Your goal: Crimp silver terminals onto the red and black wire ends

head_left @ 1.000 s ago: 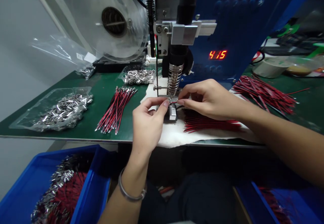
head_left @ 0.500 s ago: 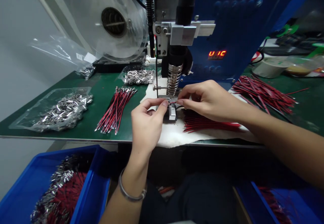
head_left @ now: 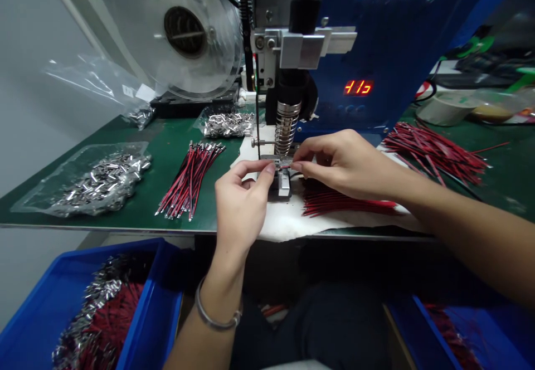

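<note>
Under the spring-wrapped tip of a soldering machine, both hands meet at a small metal fixture. My left hand pinches something small between thumb and forefinger; the fingertips hide most of it. From the right, my right hand pinches a thin red wire at the fixture. Below my right hand, a row of red and black wires lies on white paper. To the left, a bundle of red and black wires with metal ends rests on the green table.
Bags of small metal parts lie left of the machine, near a clear reel. The blue machine body stands behind. More red wires lie at right. Blue bins sit below the table edge.
The lower red display on the machine reads differently. Both hands keep nearly the same place and grip, and the view has shifted slightly.
</note>
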`<state>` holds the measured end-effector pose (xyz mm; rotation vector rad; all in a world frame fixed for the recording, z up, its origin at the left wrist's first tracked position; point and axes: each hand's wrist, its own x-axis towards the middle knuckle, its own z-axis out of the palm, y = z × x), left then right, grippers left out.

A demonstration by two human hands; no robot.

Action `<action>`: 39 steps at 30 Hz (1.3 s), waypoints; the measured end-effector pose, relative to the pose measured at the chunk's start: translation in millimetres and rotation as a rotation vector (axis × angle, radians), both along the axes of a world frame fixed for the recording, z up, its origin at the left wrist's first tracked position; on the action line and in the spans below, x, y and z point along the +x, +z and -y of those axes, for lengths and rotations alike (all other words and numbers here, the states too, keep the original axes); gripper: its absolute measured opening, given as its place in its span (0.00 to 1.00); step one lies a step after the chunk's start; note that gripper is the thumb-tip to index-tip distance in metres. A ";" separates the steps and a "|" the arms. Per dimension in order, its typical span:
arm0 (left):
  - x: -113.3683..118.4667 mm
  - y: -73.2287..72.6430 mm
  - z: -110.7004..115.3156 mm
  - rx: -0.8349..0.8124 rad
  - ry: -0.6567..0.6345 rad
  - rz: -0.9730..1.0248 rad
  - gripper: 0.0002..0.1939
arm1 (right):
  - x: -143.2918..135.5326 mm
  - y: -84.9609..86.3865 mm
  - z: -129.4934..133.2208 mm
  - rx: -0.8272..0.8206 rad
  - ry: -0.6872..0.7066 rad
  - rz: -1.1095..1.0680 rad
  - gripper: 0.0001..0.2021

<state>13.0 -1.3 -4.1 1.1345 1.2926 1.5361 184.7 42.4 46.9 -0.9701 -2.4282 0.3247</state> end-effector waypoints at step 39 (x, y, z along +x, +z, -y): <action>-0.2 2.0 1.8 -0.030 -0.019 -0.009 0.09 | -0.8 -1.8 2.0 -0.011 0.003 -0.038 0.07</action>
